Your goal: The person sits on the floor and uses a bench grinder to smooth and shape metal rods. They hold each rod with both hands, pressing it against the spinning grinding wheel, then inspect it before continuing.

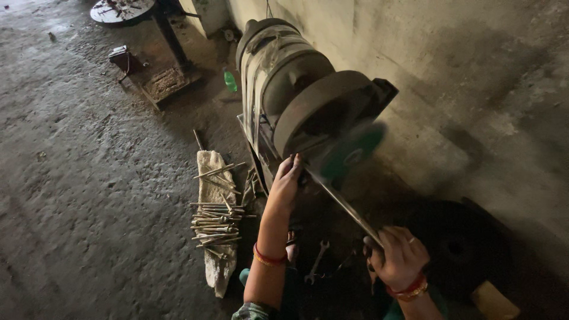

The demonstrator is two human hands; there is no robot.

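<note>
At grinder's spinning green wheel [354, 152]: left hand [287, 181] steadies metal rod [341, 203] near tip, right hand [398, 256] grip closed around rod's lower end.

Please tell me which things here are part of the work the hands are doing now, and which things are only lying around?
In use: metal rod, held by left hand and right hand; spinning green grinding wheel; grinder motor.

Lying about: pile of rods on a cloth; spanner; green bottle; round stand.
</note>
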